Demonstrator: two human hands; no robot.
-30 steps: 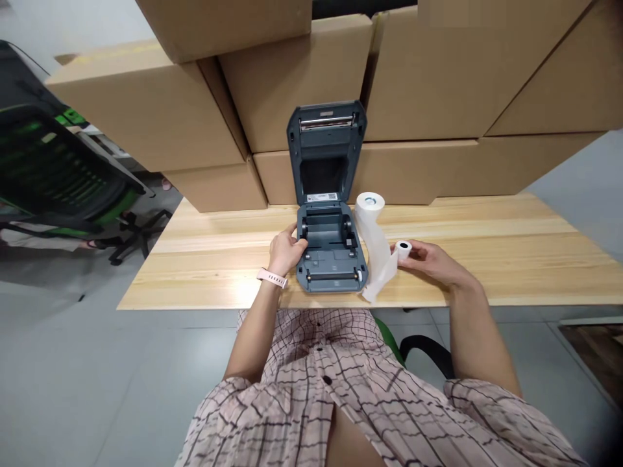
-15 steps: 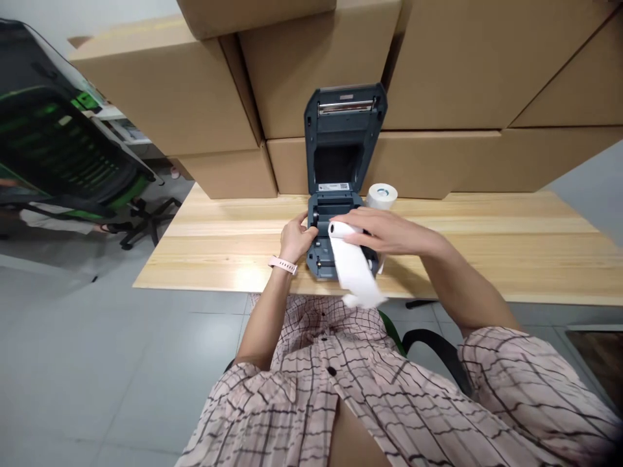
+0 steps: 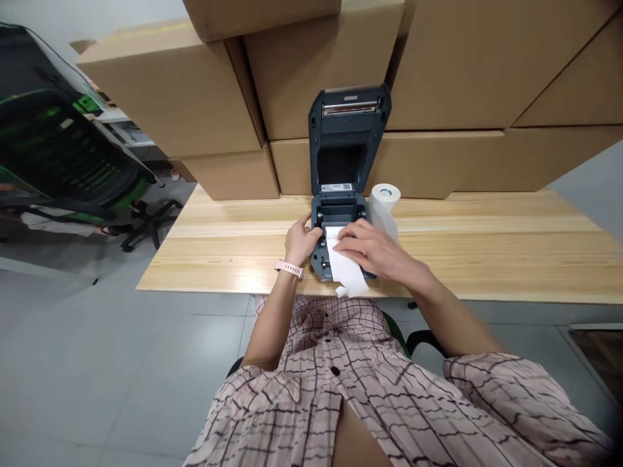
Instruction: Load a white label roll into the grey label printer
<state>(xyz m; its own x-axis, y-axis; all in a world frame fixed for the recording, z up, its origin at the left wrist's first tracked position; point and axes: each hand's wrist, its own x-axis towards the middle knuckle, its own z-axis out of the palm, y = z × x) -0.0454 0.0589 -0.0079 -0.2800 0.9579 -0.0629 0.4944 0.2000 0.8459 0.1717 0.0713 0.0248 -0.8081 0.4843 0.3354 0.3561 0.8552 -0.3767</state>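
Note:
A dark grey label printer (image 3: 341, 139) stands with its lid raised on the wooden table. My left hand (image 3: 300, 242) is at the printer's left side, its thumb over the rim and the fingers along the outside. Inside the printer's body lies a narrow white paper roll (image 3: 333, 232), its loose strip hanging over the front and curling at the end. My right hand (image 3: 370, 249) has its fingers closed on this roll and covers its right part. Just right of the printer stands a larger white label roll (image 3: 384, 194) with paper trailing from it.
Stacked cardboard boxes (image 3: 335, 71) form a wall behind the printer. The wooden table (image 3: 487, 246) stretches left and right, its front edge close to my body. A black and green office chair (image 3: 63, 149) is on the left, with part of a person beyond it.
My right hand has lowered the narrow paper roll from above the printer into its body. The strip now lies over the front. My left hand stays at the printer's side.

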